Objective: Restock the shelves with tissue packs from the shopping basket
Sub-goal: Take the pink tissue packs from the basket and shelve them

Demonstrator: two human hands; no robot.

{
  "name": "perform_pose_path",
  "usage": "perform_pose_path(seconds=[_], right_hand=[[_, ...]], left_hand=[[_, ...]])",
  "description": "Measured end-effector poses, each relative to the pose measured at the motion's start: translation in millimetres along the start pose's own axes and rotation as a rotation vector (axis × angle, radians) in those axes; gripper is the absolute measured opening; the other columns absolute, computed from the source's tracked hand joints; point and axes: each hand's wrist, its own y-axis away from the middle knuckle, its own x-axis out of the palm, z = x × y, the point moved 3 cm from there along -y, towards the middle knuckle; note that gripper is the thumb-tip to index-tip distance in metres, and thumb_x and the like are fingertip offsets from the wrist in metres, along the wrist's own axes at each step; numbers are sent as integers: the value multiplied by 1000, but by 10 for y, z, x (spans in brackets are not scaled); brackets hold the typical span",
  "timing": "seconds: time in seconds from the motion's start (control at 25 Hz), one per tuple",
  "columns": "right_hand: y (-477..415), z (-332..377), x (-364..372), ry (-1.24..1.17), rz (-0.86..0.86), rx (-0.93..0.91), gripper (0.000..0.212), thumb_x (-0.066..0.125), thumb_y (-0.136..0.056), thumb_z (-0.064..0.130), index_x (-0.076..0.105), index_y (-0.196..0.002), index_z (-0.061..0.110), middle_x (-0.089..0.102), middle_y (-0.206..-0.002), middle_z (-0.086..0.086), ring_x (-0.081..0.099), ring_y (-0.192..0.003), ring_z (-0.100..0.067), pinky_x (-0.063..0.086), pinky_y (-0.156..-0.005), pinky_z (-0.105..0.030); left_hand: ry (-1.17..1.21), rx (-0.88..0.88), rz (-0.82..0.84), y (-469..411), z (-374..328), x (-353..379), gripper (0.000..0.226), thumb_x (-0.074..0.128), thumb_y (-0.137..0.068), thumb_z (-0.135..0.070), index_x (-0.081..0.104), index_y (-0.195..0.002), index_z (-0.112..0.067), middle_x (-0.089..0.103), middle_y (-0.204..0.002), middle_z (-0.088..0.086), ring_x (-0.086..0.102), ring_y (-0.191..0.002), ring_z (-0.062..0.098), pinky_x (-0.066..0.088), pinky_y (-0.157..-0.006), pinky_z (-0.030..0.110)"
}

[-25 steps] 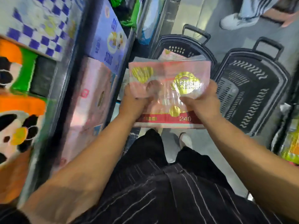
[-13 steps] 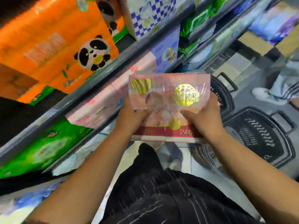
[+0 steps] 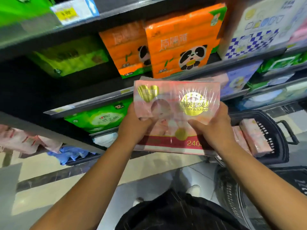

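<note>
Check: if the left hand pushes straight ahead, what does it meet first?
Probably the shelf edge just beyond the pink pack that the left hand holds with the right hand; the green pack sits below it. Depth is unclear.

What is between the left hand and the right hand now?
In the head view, the pink tissue pack lies between the left hand and the right hand; each hand grips one side of it.

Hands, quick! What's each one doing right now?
Left hand: closed on the pink tissue pack, gripping its left edge.
Right hand: closed on the same pack, gripping its right edge.
</note>
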Motion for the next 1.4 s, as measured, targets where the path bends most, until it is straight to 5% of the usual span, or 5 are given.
perform_pose_path(seconds=[0.24, 0.4, 0.6, 1.12, 1.4], right_hand=[[309, 842, 703, -14, 94, -131, 91, 83, -65, 49, 34, -137, 24, 48, -127, 0, 52, -116, -23, 49, -88, -41], [530, 1382, 1006, -62, 115, -215, 88, 84, -70, 37, 33, -139, 17, 44, -107, 19, 49, -107, -13, 44, -84, -34], [656, 1932, 1116, -93, 88, -273, 92, 85, -66, 41, 31, -138, 22, 51, -128, -2, 50, -118, -25, 45, -90, -38], [-89, 2975, 292, -175, -26, -439, 83, 85, -65, 42, 35, -129, 28, 56, -123, 8, 58, -110, -17, 50, -93, -45], [-943, 3233, -232, -176, 16, -509, 80, 85, -63, 47, 39, -126, 32, 58, -119, 11, 60, -105, -12, 51, -87, -37]], left_hand=[[-43, 36, -142, 283, 359, -1135, 28, 65, -83, -54, 45, -101, -46, 59, -103, -15, 57, -94, 13, 45, -78, 32], [-71, 66, -222, 399, 604, -1755, 53, 63, -72, -70, 46, -114, -43, 60, -105, -19, 58, -95, 9, 48, -81, 33], [-13, 123, -272, 458, 673, -2338, 64, 75, -73, -52, 45, -127, -34, 59, -112, -16, 59, -101, 10, 47, -88, 33], [-43, 343, -378, 91, -624, -2832, 69, 75, -67, -57, 48, -126, -33, 64, -116, -13, 61, -104, 13, 49, -92, 39], [13, 397, -420, -322, -1439, -2648, 55, 78, -72, -46, 54, -120, -33, 65, -110, -14, 61, -101, 11, 49, -89, 35]])
